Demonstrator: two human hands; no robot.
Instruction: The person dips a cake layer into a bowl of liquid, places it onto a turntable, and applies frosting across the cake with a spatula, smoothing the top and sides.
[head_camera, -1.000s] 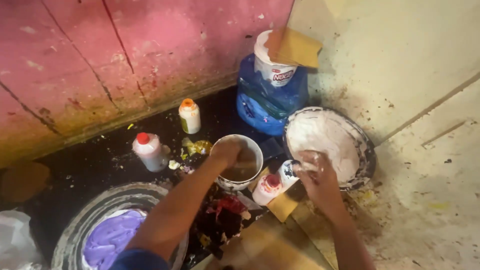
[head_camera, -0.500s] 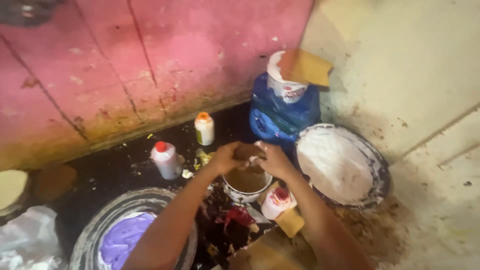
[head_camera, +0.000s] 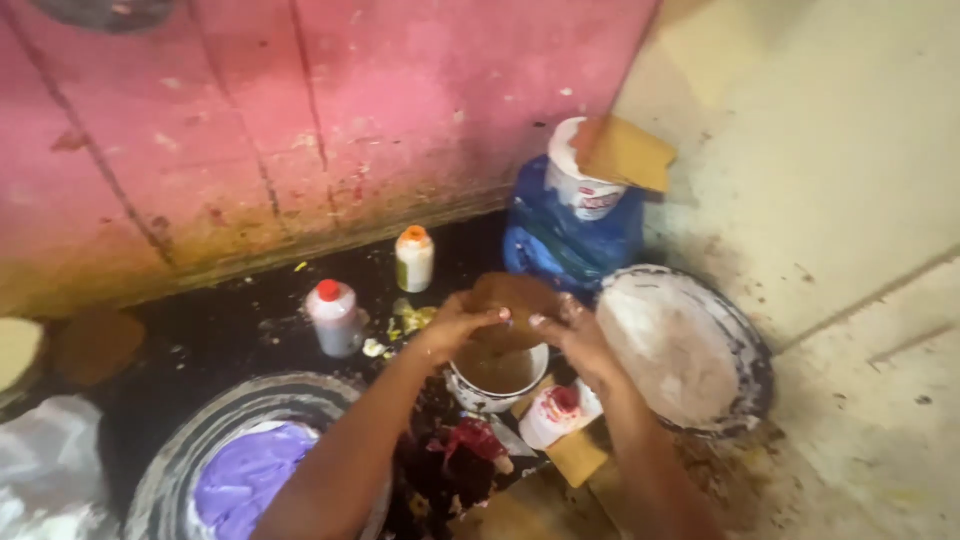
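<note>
Left hand (head_camera: 455, 325) and right hand (head_camera: 575, 335) gripping a brown pad (head_camera: 515, 305), fingers closed on its edges, above a white cup (head_camera: 497, 375). Behind, red-capped bottle (head_camera: 335, 315), orange-capped bottle (head_camera: 414, 258); white tub (head_camera: 580, 185) on blue bag (head_camera: 565, 245).

Brown sponge (head_camera: 515, 305) held above paint-filled white cup (head_camera: 497, 375).

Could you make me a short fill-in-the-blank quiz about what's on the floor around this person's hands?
1. Both hands, the left hand and the right hand, hold a brown piece over a small ____ cup.
2. The bottle nearest the left forearm has a ____ cap.
3. The round pan at lower left holds ____ paste.
4. The white tub stands on a ____ bag.

Missing words: white; red; purple; blue
</note>
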